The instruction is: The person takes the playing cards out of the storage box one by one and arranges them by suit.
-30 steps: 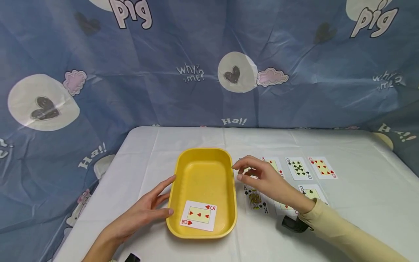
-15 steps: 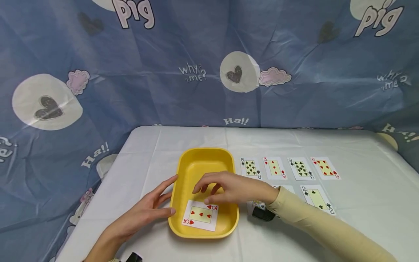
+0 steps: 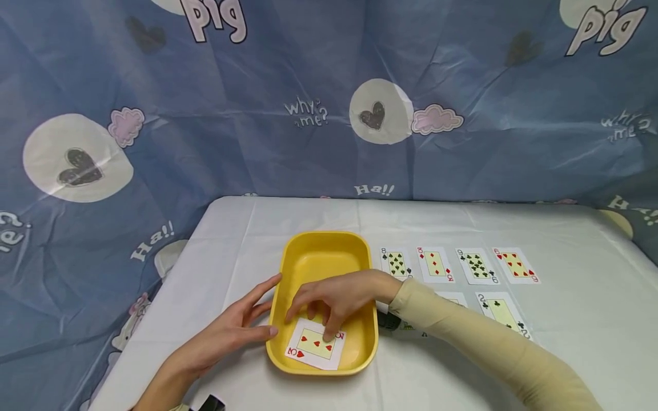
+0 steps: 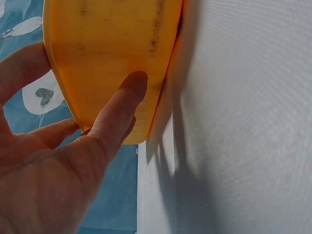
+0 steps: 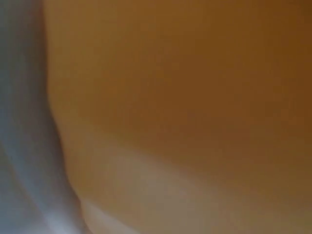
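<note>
In the head view a yellow plastic tray (image 3: 329, 245) stands on the white-covered table, with a three of hearts playing card (image 3: 313, 349) face up in its near end. My left hand (image 3: 231, 331) rests against the tray's left side, fingers spread along the rim. The left wrist view shows the left thumb (image 4: 117, 105) laid on the tray's outer wall. My right hand (image 3: 334, 299) reaches into the tray over the card, fingers bent downward. Its thumb lies on the card's face and the index fingertip is by the upper left corner. The right wrist view is a close orange blur.
Right of the tray, more playing cards lie in rows: an eight of spades (image 3: 396, 264), a three of diamonds (image 3: 434, 265), a nine of clubs (image 3: 477, 266), a six of hearts (image 3: 516, 266) and a two of clubs (image 3: 501, 313). The right sleeve (image 3: 478, 337) partly covers others. A printed blue cloth (image 3: 257, 148) hangs behind.
My right hand has moved left from above the other cards into the tray and down onto the three of hearts, which has turned slightly. The left hand stays at the tray's side.
</note>
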A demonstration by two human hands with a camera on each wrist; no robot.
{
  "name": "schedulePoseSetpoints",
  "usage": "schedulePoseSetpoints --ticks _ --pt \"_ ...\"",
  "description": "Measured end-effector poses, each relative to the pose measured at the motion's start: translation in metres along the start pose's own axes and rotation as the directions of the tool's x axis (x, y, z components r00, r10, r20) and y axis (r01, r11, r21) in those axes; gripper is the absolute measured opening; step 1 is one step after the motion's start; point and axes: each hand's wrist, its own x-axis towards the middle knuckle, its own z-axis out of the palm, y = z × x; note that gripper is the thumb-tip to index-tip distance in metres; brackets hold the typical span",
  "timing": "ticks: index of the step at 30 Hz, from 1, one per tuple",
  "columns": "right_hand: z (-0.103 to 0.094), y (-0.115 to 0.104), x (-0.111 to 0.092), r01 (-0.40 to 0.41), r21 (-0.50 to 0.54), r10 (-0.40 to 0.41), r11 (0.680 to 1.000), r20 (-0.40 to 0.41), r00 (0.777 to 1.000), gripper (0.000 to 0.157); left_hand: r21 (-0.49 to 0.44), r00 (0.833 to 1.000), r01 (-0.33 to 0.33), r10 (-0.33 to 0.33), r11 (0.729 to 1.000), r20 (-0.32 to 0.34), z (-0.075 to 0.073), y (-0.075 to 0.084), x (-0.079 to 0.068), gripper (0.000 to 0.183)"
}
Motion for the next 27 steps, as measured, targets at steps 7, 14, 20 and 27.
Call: schedulePoseSetpoints --ticks 7,14,20,27 --pt "0.0054 -0.0047 0.0058 -0.029 -0.161 0.028 0.986 -0.009 1.0 0.059 0.008 1.0 -0.006 0.006 1.0 -0.009 -0.0001 0.0004 -0.0003 0.085" --pt "0.0094 -0.0062 0.007 -0.087 -0.169 0.075 0.982 -0.075 0.994 0.055 0.011 1.0 0.013 -0.013 1.0 -0.024 0.0009 0.0005 -0.0008 0.084" --pt "0.0082 -0.0077 0.0053 -0.195 -0.122 0.149 0.973 -0.308 0.939 0.047 0.017 1.0 0.005 -0.004 1.0 -0.029 0.0013 0.0005 0.0 0.085" --pt "0.0038 -0.0058 -0.0002 -0.325 -0.063 0.221 0.944 -0.613 0.759 0.037 0.003 1.0 -0.016 0.016 1.0 -0.008 0.0011 0.0 0.0012 0.083"
